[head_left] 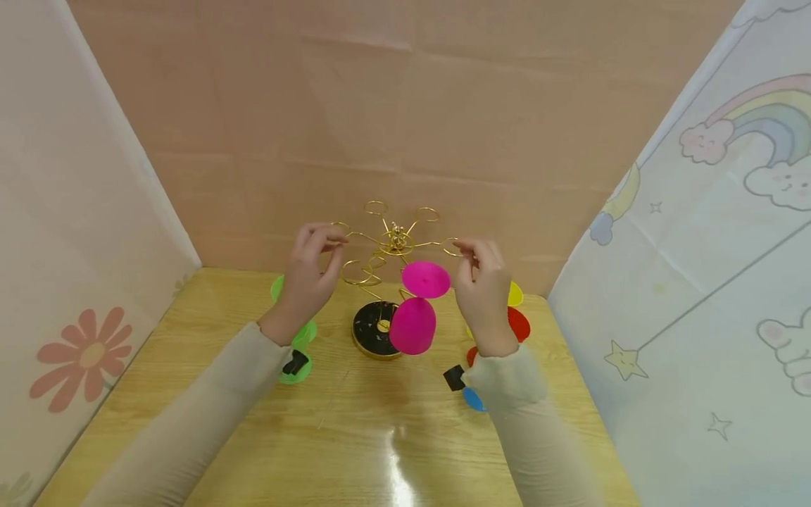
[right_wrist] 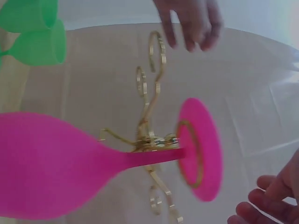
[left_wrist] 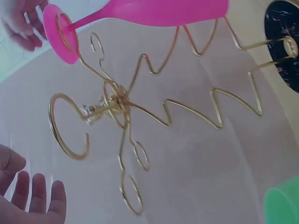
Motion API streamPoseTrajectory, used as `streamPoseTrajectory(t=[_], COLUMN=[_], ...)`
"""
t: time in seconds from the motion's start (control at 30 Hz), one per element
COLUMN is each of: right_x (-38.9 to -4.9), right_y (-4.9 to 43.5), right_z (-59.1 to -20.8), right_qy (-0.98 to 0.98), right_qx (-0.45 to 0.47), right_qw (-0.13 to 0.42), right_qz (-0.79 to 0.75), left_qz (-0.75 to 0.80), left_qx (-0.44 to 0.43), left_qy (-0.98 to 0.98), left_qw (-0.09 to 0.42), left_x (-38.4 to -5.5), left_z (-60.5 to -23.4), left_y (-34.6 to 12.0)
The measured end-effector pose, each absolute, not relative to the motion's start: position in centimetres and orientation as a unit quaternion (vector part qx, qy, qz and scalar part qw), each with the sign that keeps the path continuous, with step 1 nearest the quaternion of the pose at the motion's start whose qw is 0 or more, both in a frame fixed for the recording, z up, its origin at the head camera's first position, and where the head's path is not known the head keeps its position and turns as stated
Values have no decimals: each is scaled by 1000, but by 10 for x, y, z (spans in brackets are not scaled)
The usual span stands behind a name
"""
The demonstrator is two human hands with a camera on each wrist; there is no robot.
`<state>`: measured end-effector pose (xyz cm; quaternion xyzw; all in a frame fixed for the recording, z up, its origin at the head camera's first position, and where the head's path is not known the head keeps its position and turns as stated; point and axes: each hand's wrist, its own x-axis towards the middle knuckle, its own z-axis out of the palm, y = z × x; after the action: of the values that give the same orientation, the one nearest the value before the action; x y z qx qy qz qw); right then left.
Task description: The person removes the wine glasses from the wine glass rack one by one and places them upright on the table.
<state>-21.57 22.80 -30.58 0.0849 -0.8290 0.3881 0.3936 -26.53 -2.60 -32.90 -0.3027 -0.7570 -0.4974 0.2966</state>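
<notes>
A gold wire glass rack point(head_left: 397, 241) with several ring-ended arms rises from a round black base point(head_left: 372, 325). From one front ring a pink wine glass point(head_left: 413, 325) hangs upside down, its foot lying on the wire and its bowl low over the table. My left hand point(head_left: 310, 266) is raised beside the left-hand rings, and in the left wrist view its fingers point(left_wrist: 37, 191) are spread apart with nothing in them. At the opposite side, my right hand point(head_left: 483, 278) hovers by the right ring, its fingers loosely bent and empty in the right wrist view.
Green glasses point(head_left: 305, 335) lie on the wooden table at left, partly behind my forearm. Yellow point(head_left: 516, 294), red point(head_left: 519, 324) and blue point(head_left: 473, 399) ones are on the right. A small black piece point(head_left: 454, 378) sits near the blue one. Printed cloth walls enclose the table.
</notes>
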Motion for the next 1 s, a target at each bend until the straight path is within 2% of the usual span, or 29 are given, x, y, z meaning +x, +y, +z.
streamPoseTrajectory(t=[0.2,0.43,0.8,1.0], right_x=[-193,-177,-175,-184], right_y=[231,227,214,207], right_z=[-352,-406,-453,-459], right_qy=[-806,-791,-793,-810], right_qx=[30,-18,-39,-63], right_qw=[359,271,141,130], right_qz=[470,549,592,568], left_qz=[-477,-465,-430,-402], left_qx=[-320,-282,-260,-265], left_qy=[-792,-831,-861,-873], left_qw=[206,118,81,78], left_x=[-283,-301,-322,-327], left_z=[-310,-301,-303,-304], left_y=[4,28,43,52])
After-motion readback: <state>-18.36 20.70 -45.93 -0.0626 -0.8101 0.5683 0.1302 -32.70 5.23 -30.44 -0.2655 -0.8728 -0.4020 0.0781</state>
